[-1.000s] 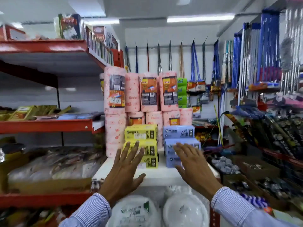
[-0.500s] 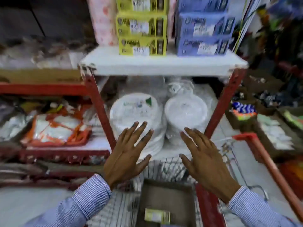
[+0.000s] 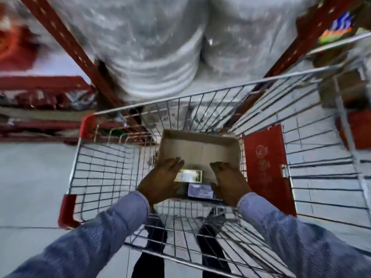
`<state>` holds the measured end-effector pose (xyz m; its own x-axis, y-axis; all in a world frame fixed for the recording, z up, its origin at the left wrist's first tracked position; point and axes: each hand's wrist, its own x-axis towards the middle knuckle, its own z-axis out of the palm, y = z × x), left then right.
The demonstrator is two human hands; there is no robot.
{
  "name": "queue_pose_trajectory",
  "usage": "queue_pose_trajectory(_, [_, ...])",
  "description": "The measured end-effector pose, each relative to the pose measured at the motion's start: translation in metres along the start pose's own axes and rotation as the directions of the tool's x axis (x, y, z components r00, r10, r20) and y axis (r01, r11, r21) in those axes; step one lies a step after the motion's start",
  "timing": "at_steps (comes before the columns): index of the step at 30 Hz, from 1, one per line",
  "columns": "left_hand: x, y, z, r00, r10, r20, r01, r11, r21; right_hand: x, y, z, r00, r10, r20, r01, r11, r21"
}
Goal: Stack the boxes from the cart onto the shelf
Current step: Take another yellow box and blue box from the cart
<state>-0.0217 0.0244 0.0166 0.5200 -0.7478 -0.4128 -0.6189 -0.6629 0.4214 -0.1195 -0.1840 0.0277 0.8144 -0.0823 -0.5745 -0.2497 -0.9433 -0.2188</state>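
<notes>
On the far left of the frame there is a red shelf, all blurry, and the pale floor below it. Next comes the wire cart, seen from above. It has red corner caps, and it fills the middle and right of the frame.

The left hand is in the lower middle, down inside the cart. Its fingers are held out flat and close together, and it holds nothing. Its fingertips are just beside the left end of a small yellow box, and may be touching it; the picture is too blurry to tell. The blue striped sleeve runs down to the lower left corner.

The yellow box lies flat in an open brown cardboard box that sits on the cart floor. Just below the yellow box is a small blue box, partly hidden between the two hands.

The right hand is just right of both small boxes. Its fingers are also out straight and a little apart, with nothing in them. It is near the blue box, but whether it touches it cannot be told.

Right of the brown box a red panel stands in the cart. At the top middle, above the cart, are white plates wrapped in plastic between slanting red shelf posts.
</notes>
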Motion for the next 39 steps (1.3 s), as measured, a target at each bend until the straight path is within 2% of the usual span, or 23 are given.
queue_pose_trajectory(7, [0.058,-0.015,0.059,0.982,-0.044,0.184,0.028,0.996,0.088,0.036,0.018,0.059,0.983,-0.012,0.181,0.015,1.0,-0.015])
queue_pose_trajectory(11, [0.069,-0.016,0.07,0.981,-0.011,0.196,-0.009,0.995,0.097,0.042,0.022,0.075,0.978,-0.002,0.209,-0.001,1.0,0.016])
queue_pose_trajectory(18, [0.076,-0.022,0.07,0.98,-0.036,0.195,0.027,0.998,0.049,0.049,0.025,0.078,0.978,-0.015,0.207,0.016,1.0,-0.002])
queue_pose_trajectory(23, [0.078,-0.023,0.057,0.989,-0.085,0.122,0.086,0.996,0.0,0.051,0.023,0.074,0.985,-0.037,0.167,0.033,0.999,0.027])
queue_pose_trajectory(28, [0.069,-0.015,0.016,0.99,-0.139,-0.032,0.138,0.99,-0.039,0.047,0.021,0.045,0.995,-0.037,0.089,0.039,0.999,-0.024])
queue_pose_trajectory(32, [0.049,-0.005,-0.045,0.972,-0.158,-0.176,0.15,0.987,-0.057,0.041,0.014,-0.012,0.995,-0.064,0.075,0.07,0.995,-0.075])
queue_pose_trajectory(35, [0.021,0.005,-0.104,0.953,-0.147,-0.265,0.129,0.988,-0.085,0.027,0.005,-0.063,0.995,-0.094,-0.025,0.09,0.988,-0.125])
queue_pose_trajectory(39, [-0.017,0.018,-0.181,0.92,-0.121,-0.373,0.116,0.993,-0.035,-0.002,-0.013,-0.139,0.979,-0.134,-0.153,0.111,0.983,-0.147])
